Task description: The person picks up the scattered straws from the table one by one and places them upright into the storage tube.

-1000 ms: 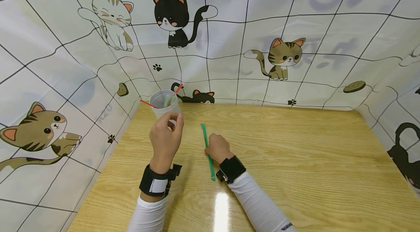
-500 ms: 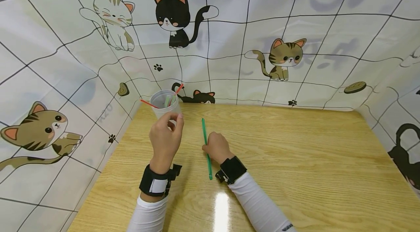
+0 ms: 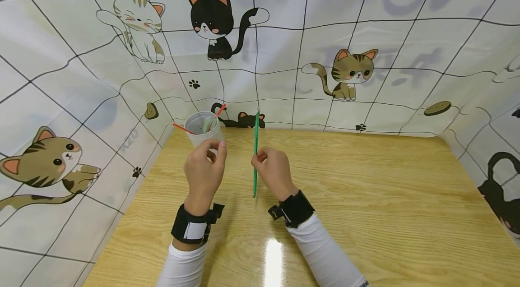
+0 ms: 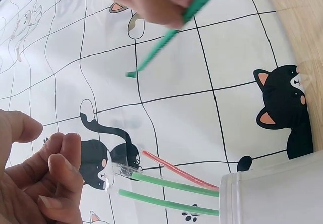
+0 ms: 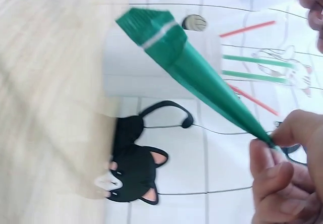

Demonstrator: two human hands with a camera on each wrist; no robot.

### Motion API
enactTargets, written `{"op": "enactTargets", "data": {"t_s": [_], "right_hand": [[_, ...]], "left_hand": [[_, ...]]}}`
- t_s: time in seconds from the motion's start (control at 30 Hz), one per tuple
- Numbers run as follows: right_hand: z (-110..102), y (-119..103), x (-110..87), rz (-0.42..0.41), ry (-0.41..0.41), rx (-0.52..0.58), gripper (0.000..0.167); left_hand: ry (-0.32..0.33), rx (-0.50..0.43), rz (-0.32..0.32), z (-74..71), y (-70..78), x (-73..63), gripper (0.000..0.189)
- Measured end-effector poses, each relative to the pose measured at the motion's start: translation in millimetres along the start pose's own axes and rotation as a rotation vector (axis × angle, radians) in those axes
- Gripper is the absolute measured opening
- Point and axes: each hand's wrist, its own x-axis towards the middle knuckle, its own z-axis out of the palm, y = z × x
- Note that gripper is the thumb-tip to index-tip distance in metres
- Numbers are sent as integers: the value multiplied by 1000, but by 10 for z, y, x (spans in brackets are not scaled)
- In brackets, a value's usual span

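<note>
My right hand (image 3: 276, 170) pinches a long, thin green wrapped straw (image 3: 257, 136) near its middle, between thumb and fingers. In the head view the straw stands nearly upright, its top overlapping the printed backdrop. The right wrist view shows its flat wrapper end (image 5: 161, 37) with a white stripe. My left hand (image 3: 205, 172) is raised in front of a clear plastic cup (image 3: 197, 139), fingers loosely bent. Between its thumb and fingertips (image 4: 63, 166) there is a gap, holding nothing. Red and green straws (image 4: 171, 183) stick out of the cup.
The cup stands on the wooden table (image 3: 365, 187) near its back left corner. A white backdrop (image 3: 280, 52) with grid lines and cartoon cats rises behind and at both sides. Black straps (image 3: 298, 208) sit on both wrists.
My right hand has lifted the green wrapped straw from low over the table, moving it away from me and tilting it more upright. My left hand and the cup have stayed put.
</note>
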Motion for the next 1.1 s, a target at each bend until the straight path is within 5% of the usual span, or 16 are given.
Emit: {"op": "enactTargets", "data": {"t_s": [0.37,0.7,1.1], "right_hand": [[-286,-142,-35,-260,193,66,7],[-408,-144,-41,-347,315,137,7],[-451,-133,-22,-374,384,205,5]], "left_hand": [[-11,4,17,-1,7,0,16],[-125,51,-32,29,25,-22,18],[-500,10,180,166,76,-87,27]]}}
